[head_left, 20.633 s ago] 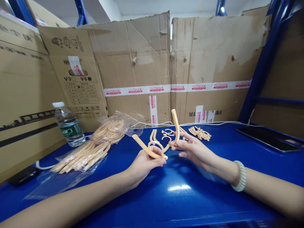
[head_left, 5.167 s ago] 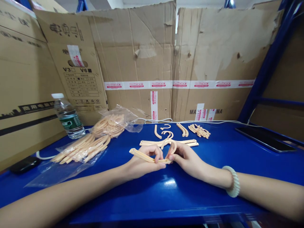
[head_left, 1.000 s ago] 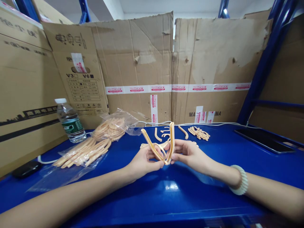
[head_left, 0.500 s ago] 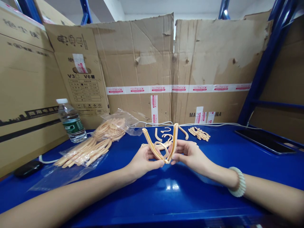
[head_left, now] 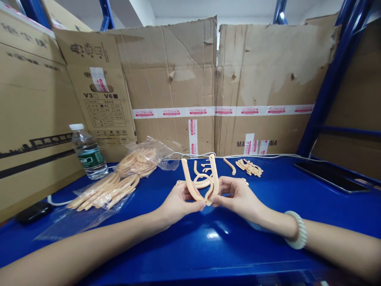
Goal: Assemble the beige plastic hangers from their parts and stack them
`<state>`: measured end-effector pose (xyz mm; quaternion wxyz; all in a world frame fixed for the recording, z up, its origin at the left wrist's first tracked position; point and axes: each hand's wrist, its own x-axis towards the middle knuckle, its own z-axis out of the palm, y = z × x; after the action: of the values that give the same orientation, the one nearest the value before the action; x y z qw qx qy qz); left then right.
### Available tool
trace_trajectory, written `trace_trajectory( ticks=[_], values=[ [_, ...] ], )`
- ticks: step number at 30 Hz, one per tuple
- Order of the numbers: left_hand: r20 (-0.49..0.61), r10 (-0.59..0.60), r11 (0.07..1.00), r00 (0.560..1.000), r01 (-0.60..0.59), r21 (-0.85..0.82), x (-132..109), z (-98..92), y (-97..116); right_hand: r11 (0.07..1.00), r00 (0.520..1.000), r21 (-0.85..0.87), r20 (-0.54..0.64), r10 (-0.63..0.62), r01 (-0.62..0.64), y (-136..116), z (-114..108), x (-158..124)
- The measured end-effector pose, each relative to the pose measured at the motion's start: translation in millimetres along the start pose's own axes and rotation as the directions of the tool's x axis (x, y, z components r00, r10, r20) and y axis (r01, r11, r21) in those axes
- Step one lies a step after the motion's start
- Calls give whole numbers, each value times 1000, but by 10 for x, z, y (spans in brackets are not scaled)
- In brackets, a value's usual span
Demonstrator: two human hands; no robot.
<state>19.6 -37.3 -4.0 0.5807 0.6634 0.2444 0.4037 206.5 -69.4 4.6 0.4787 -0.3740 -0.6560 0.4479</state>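
Observation:
Between both hands, a beige plastic folding hanger (head_left: 189,180) is held up over the blue table, its two curved arms rising in a V. A thin curved hook piece (head_left: 210,183) sits between the arms near the joint. My left hand (head_left: 180,200) is closed on the lower end of the left arm, thumb at the joint. My right hand (head_left: 238,196) pinches the base of the right arm, its thumb close to the other thumb. Behind the hanger lie loose beige arms and hooks, partly covered; a single curved arm piece (head_left: 229,166) shows to the right.
A pile of small beige pieces (head_left: 250,167) lies at the back right, near a dark phone or tablet (head_left: 330,176). Left are bagged beige parts (head_left: 104,190), a water bottle (head_left: 89,155) and a black object (head_left: 34,212). Cardboard panels (head_left: 175,87) stand along the back.
The hanger has turned in the hands: its right arm has shifted left and its broad smooth face shows instead of the grooved edge. Both hands stay almost in place.

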Motion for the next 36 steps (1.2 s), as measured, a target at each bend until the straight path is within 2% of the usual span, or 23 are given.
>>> trace_trajectory(
  ticks=[7, 12, 17, 20, 22, 24, 26, 28, 30, 33, 36],
  values=[
    [3, -8, 1000, 1000, 8, 29, 20, -1, 21, 999, 998, 31, -44, 39, -37, 27, 10, 16],
    [-86, -61, 998, 994, 60, -17, 33, -32, -7, 995, 997, 65, -27, 73, -71, -17, -34, 57],
    [-194, -137, 978, 971, 100, -185, 73, -137, 46, 998, 998, 23, -18, 63, -63, -130, -332, 179],
    [-231, -170, 961, 958, 110, -252, 111, -202, 88, 987, 996, -161, 92, -3, 18, -230, -600, 253],
    [-234, -169, 959, 957, 105, -264, 124, -232, 98, 910, 977, -381, 190, -98, 165, -305, -749, 275],
    [-232, -166, 960, 959, 104, -258, 130, -250, 94, 729, 937, -600, 304, -174, 330, -378, -852, 272],
    [-247, -158, 965, 956, 96, -243, 138, -265, 79, 549, 902, -722, 396, -170, 421, -436, -913, 255],
    [-292, -138, 973, 946, 75, -219, 155, -285, 55, 452, 895, -781, 432, -109, 432, -471, -949, 239],
    [-344, -94, 987, 934, 42, -156, 178, -315, 25, 394, 910, -833, 413, -27, 389, -477, -971, 236],
    [-391, 14, 999, 920, 4, 45, 211, -376, -22, 326, 933, -897, 345, 101, 297, -446, -987, 252],
    [-377, 92, 964, 921, 12, 265, 229, -438, -50, 301, 924, -919, 324, 205, 256, -394, -987, 274]
  ],
)
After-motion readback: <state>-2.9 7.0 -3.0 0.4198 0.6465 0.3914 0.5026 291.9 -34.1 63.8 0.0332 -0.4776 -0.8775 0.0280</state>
